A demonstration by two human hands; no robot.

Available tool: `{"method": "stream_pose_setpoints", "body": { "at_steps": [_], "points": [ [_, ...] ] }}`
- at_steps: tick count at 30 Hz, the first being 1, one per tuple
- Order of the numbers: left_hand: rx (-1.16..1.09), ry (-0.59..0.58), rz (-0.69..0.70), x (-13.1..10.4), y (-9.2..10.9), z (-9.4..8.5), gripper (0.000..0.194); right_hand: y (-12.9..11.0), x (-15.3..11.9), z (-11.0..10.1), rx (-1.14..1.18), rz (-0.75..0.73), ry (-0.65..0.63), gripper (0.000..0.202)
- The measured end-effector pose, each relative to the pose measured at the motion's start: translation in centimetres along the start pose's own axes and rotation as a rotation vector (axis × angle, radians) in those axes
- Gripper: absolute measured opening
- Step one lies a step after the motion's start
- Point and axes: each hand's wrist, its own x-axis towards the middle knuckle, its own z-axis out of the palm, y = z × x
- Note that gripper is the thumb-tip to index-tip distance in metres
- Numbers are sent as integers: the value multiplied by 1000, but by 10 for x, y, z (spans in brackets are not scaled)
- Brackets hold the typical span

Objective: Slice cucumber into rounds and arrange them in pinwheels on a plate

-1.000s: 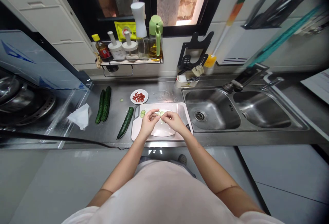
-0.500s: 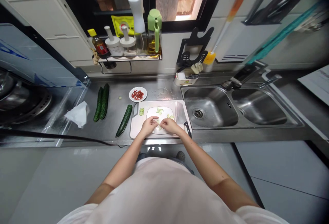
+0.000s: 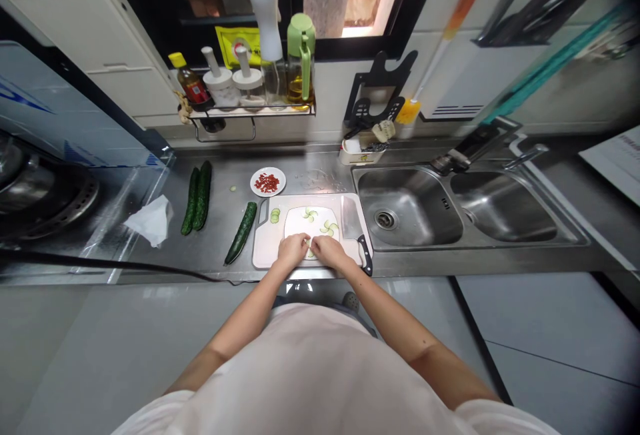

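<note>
A square white plate (image 3: 296, 216) rests on the cutting board (image 3: 265, 255). Thin cucumber slices (image 3: 329, 227) form small fanned groups on its back and right parts. Over the plate's front part, my left hand (image 3: 294, 248) and my right hand (image 3: 326, 250) almost meet, fingers closed at a pale green slice; what each fingertip grips is too small to tell. A short stack of cucumber slices (image 3: 275, 215) sits on the board's left side. The cleaver (image 3: 353, 218) lies on the right side, black handle toward me.
Behind the board is a white dish of chopped red pieces (image 3: 268, 182). One cucumber (image 3: 241, 234) lies left of the board, two cucumbers (image 3: 202, 195) farther left, near a crumpled tissue (image 3: 150, 220). A double sink (image 3: 410, 208) is at the right.
Both hands have moved slightly down toward the plate's near edge and are closer together. The fanned slices on the right of the plate are now uncovered.
</note>
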Motion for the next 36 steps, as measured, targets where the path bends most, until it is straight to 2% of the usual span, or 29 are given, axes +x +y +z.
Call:
{"method": "stream_pose_setpoints", "body": {
  "at_steps": [8, 15, 25, 36],
  "points": [
    [79, -2, 38, -3, 0, 1, 33, -10, -14, 3, -88, 5, 74, 26],
    [78, 4, 79, -2, -2, 1, 31, -12, -23, 15, -108, 15, 52, 28],
    [82, -4, 76, -3, -2, -1, 31, -4, -17, 1, -17, -12, -14, 26],
    [65, -27, 63, -3, -1, -1, 29, -4, -17, -2, -18, -43, -30, 24]
  ]
}}
